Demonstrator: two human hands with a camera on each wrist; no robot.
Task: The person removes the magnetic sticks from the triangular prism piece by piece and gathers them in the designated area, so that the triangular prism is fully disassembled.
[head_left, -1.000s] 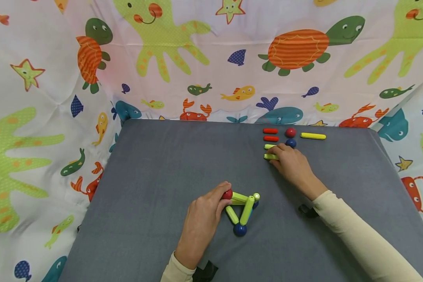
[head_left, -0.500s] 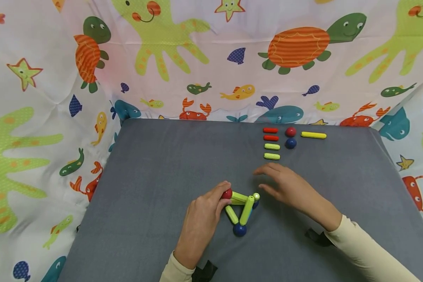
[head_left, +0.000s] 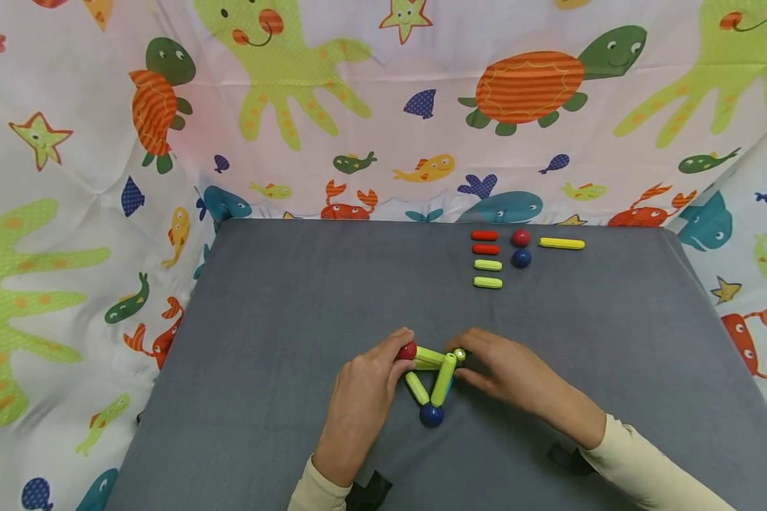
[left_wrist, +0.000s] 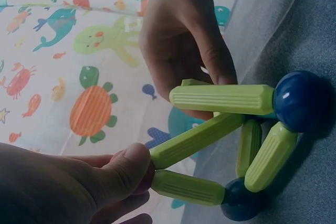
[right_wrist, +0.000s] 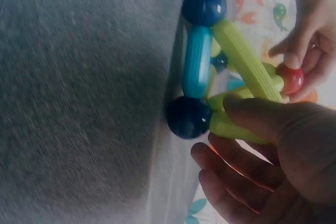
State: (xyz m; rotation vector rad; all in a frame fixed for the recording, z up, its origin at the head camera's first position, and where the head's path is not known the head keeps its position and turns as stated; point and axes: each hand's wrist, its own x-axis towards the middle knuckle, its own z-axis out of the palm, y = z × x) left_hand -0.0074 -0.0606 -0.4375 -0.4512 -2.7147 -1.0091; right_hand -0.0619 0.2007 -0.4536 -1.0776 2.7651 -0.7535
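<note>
My left hand [head_left: 361,401] pinches a red ball [head_left: 407,350] at the upper left corner of a toy frame of rods and balls. Light green rods [head_left: 444,380] lead from it to blue balls [head_left: 431,415] lower down. In the right wrist view a turquoise rod [right_wrist: 197,61] joins two blue balls near the cloth. On the frame's right side, my right hand [head_left: 518,372] holds an upright green rod [right_wrist: 236,127] between thumb and fingers. Two green rods [left_wrist: 199,140] slope near each other at the top in the left wrist view. My right fingertips are partly hidden.
Two red rods [head_left: 485,235], two short green rods [head_left: 488,282], a red ball [head_left: 520,238], a blue ball [head_left: 520,258] and a long yellow rod [head_left: 562,243] lie at the back right of the grey-covered table [head_left: 294,298]. A printed curtain [head_left: 358,92] hangs behind.
My right hand has come from the short green rods at the back down to the frame's right side and taken hold of a green rod. My left hand has stayed on the red ball.
</note>
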